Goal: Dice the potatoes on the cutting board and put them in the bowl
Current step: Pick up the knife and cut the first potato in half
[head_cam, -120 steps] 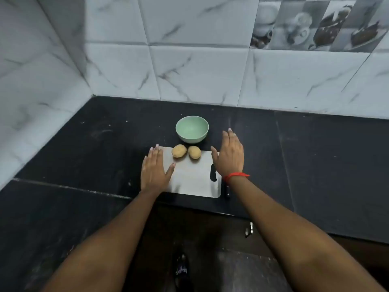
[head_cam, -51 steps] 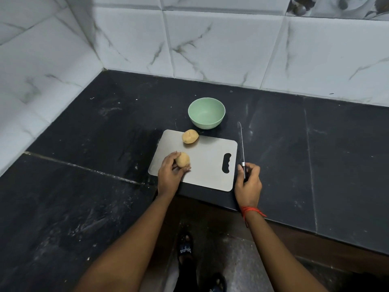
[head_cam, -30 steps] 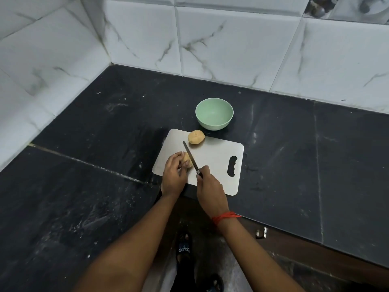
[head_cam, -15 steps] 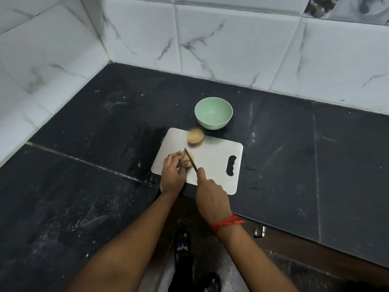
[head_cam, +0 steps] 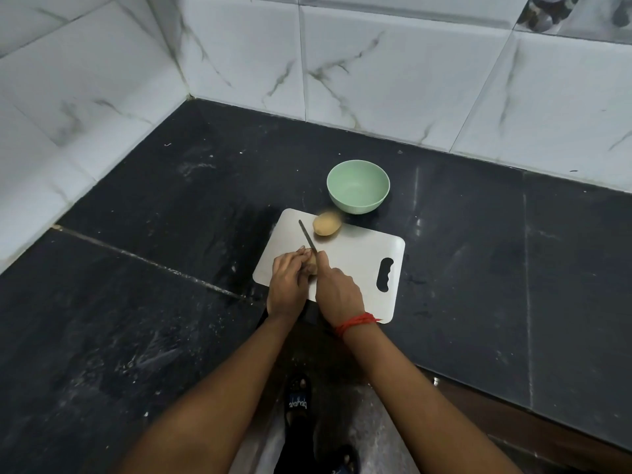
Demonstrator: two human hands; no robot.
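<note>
A white cutting board lies on the black counter. My left hand holds one potato down at the board's near left; the potato is mostly hidden by my fingers. My right hand grips the handle of a knife, whose blade runs over that potato and points away to the far left. A second whole potato sits at the board's far edge. Just behind it stands an empty pale green bowl.
The black stone counter runs into a corner of white marbled wall tiles at the back and left. The counter's front edge runs close behind my wrists. My sandalled feet show on the floor below.
My left hand pulled one potato to the board's near edge while my right hand picked up the knife from the counter. Over the last second the blade has slid forward across the potato.
</note>
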